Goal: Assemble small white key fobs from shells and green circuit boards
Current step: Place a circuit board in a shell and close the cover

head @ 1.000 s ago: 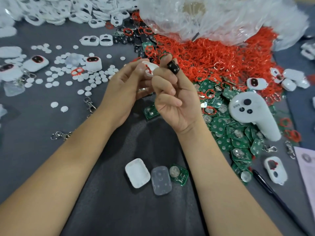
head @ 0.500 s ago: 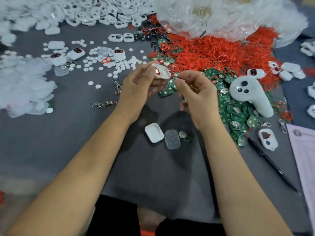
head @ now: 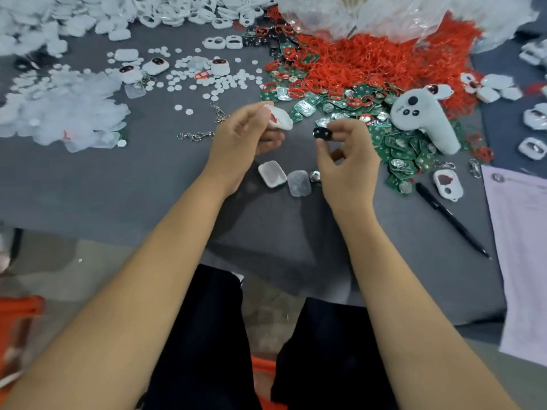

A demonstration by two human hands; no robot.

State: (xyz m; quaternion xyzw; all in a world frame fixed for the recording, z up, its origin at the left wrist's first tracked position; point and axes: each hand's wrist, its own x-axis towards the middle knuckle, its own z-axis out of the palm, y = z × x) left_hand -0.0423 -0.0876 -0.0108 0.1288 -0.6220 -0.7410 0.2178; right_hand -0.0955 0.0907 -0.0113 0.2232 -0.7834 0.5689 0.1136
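My left hand [head: 245,137] holds a white fob shell [head: 279,119] with a red ring in it, above the grey table. My right hand [head: 346,155] pinches a small black button pad [head: 322,134] between thumb and forefinger, a short gap right of the shell. Below the hands a white shell half [head: 271,174], a clear cover [head: 299,182] and a circuit board with a coin cell [head: 315,176], partly hidden by my right hand, lie side by side. A heap of green circuit boards [head: 396,143] spreads to the right.
Red rings [head: 370,60] pile up at the back under a plastic bag [head: 384,13]. White shells [head: 165,13] and small white discs [head: 219,81] lie at the back left. A white controller [head: 426,119], a black pen [head: 450,217] and a paper sheet [head: 521,247] sit right.
The view pulled back and down, now showing my lap. My hands separated: the right one came away from the shell with the black button pad held up in its fingertips.
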